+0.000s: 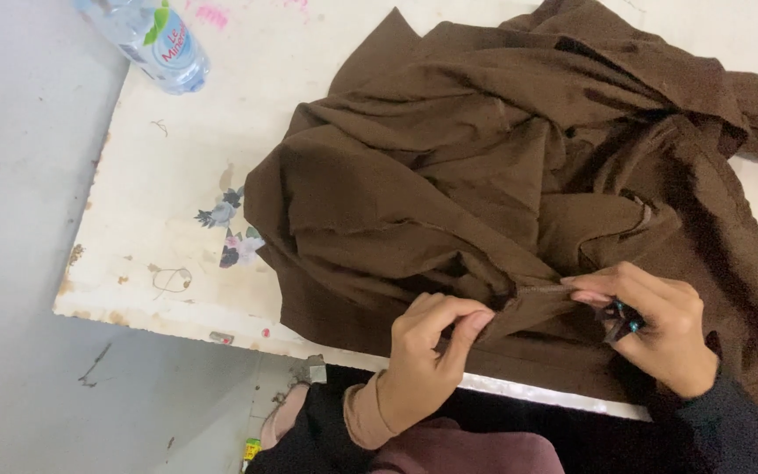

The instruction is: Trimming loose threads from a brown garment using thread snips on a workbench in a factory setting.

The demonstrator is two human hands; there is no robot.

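Observation:
A large crumpled piece of dark brown fabric (502, 167) covers most of the white table (160, 211). Near the table's front edge my left hand (427, 347) pinches a fold of the brown cloth between thumb and fingers. My right hand (660, 329) pinches the same fold a little to the right, pulling it taut between the two hands. In the right palm sits a small dark tool with teal spots (622, 318); what kind it is I cannot tell. Both wrists wear dark sleeves, with a tan cuff on the left.
A clear plastic water bottle (153, 39) lies at the table's far left corner. The tabletop is stained, with a small floral mark (225, 230) left of the cloth. Grey floor (19, 263) runs along the left and front. My lap in dark clothing sits below the table edge.

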